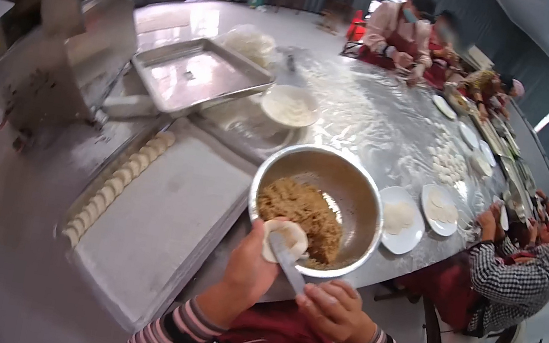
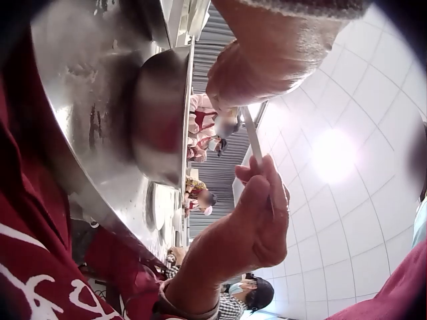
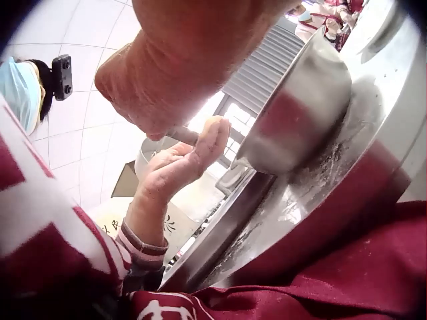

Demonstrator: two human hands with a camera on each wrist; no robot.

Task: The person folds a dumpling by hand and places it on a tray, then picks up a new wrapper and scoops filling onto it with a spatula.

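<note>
My left hand (image 1: 251, 266) cups a round dumpling wrapper (image 1: 285, 237) at the near rim of a steel bowl (image 1: 365, 194) that holds brown minced filling (image 1: 300, 212). My right hand (image 1: 331, 308) grips a flat white spatula (image 1: 288, 265) whose tip lies on the wrapper. In the left wrist view the right hand (image 2: 250, 223) curls round the spatula (image 2: 252, 137). In the right wrist view the left hand (image 3: 180, 167) is cupped palm up, with the spatula (image 3: 183, 135) reaching into it beside the bowl (image 3: 300, 113).
A floured white board (image 1: 157, 224) with a row of finished dumplings (image 1: 117, 181) lies to the left. Beyond it are a metal tray (image 1: 196, 75), a dough machine (image 1: 55, 48) and a white bowl (image 1: 290, 106). Plates of wrappers (image 1: 401, 218) sit to the right, where seated people (image 1: 519, 271) work.
</note>
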